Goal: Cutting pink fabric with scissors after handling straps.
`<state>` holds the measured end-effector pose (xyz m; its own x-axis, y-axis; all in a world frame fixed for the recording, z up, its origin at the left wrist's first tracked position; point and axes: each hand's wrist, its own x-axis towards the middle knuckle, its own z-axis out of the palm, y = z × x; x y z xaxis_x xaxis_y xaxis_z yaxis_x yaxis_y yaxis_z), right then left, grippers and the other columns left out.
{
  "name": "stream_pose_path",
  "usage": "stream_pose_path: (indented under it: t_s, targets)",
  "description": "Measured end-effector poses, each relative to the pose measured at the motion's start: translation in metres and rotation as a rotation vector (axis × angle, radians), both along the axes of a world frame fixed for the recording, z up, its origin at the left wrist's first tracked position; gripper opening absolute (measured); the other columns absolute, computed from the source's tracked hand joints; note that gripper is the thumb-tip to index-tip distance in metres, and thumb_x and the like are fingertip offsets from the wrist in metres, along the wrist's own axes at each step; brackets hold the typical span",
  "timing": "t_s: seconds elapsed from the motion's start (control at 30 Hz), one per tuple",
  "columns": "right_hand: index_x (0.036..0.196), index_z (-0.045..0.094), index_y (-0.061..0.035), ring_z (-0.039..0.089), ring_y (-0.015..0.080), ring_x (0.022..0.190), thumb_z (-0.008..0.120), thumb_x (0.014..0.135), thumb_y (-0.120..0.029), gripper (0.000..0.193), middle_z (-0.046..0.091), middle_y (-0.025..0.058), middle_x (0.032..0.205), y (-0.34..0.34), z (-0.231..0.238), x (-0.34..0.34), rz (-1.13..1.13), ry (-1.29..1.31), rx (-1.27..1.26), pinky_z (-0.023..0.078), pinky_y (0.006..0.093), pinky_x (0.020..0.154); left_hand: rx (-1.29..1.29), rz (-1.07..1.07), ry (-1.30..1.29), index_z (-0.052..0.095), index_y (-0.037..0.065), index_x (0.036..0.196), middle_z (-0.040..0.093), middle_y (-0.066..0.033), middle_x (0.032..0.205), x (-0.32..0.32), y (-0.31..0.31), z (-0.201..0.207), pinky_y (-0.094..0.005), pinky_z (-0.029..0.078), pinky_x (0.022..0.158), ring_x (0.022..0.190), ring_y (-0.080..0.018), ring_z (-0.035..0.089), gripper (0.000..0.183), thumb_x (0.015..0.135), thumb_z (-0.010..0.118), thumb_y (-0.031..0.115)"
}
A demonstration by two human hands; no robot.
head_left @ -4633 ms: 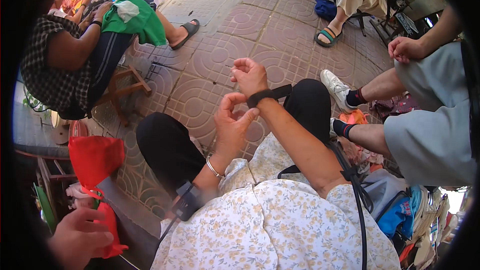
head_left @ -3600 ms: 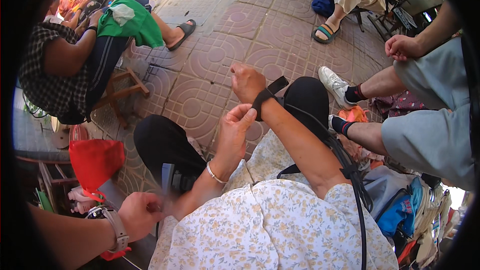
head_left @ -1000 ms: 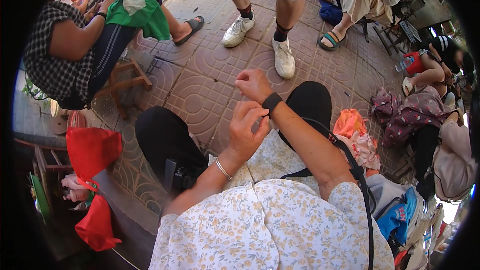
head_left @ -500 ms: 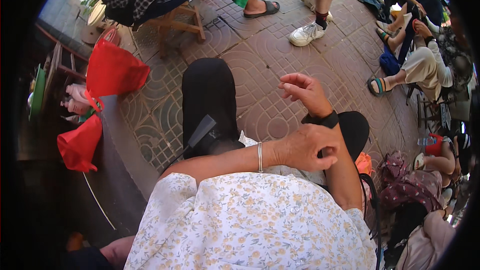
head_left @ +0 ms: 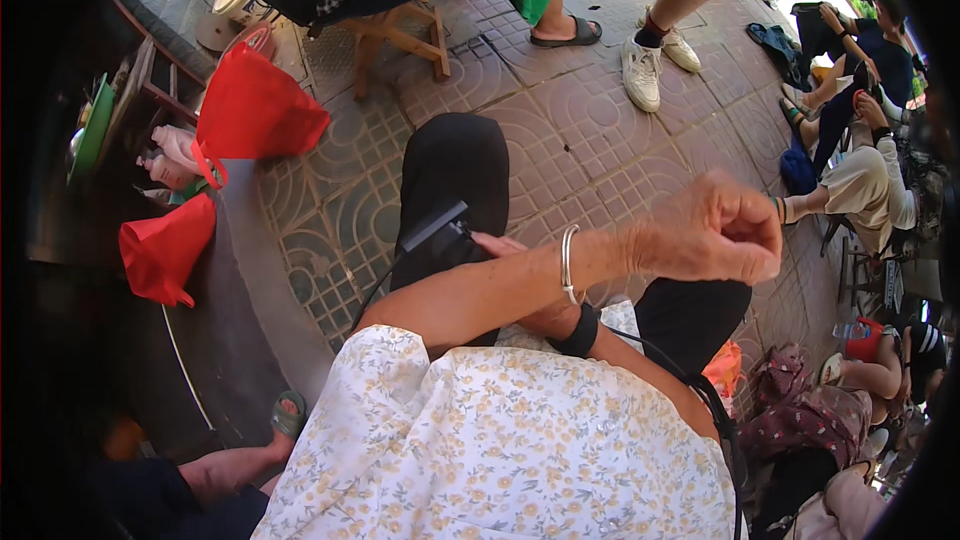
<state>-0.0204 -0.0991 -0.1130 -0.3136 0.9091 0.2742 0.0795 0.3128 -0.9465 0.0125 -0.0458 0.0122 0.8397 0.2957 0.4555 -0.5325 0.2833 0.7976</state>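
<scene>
My left hand (head_left: 715,230), its wrist in a silver bangle (head_left: 568,265), is held out to the right over the paving. Its fingers are curled in and smeared by motion; anything in them is too small to make out. Beneath that forearm my right arm crosses to the left, with a black band (head_left: 578,330) at the wrist. Of my right hand (head_left: 498,245) only some fingertips show, close beside a small black bar-shaped device (head_left: 437,227) at my left knee (head_left: 455,165). A dark cord runs from this device down to the left. The rest of the right hand is hidden.
Red cloth bags (head_left: 255,105) hang at the left beside a low shelf and plastic bottles (head_left: 172,160). Ahead, a person sits on a wooden stool (head_left: 400,35); another stands in white shoes (head_left: 642,72). Several people sit at the right. A sandalled foot (head_left: 290,412) is at lower left.
My left hand has moved right and away from my lap. My right hand has swung left, under the left forearm, to the black device. The whole view has shifted slightly.
</scene>
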Motion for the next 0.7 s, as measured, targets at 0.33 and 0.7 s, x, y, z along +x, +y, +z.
stream_pose_path:
  t_s: [0.33,0.7]
  targets:
    - [0.11,0.05,-0.0008,0.053,0.0148,0.085,0.053,0.081,-0.009,0.03,0.058,0.0066,0.097,0.049,0.021,0.016,-0.18,-0.03,0.322,0.042,0.0281,0.076,-0.258,0.087,-0.162,0.059,0.003,0.077,0.06,-0.0066,0.065,0.057,0.099,0.073,-0.0189,0.04,0.044,0.05,-0.0088,0.053,0.017,0.074,0.059,0.019]
    - [0.091,0.057,-0.0027,0.057,0.0077,0.07,0.059,0.076,-0.01,0.017,0.06,0.0022,0.079,0.061,0.046,0.071,-0.036,0.405,-0.608,0.044,0.0192,0.064,0.337,0.452,0.621,0.057,0.004,0.087,0.059,-0.0021,0.076,-0.048,0.137,0.045,-0.0177,0.039,0.051,0.063,-0.0059,0.053,0.02,0.078,0.057,0.021]
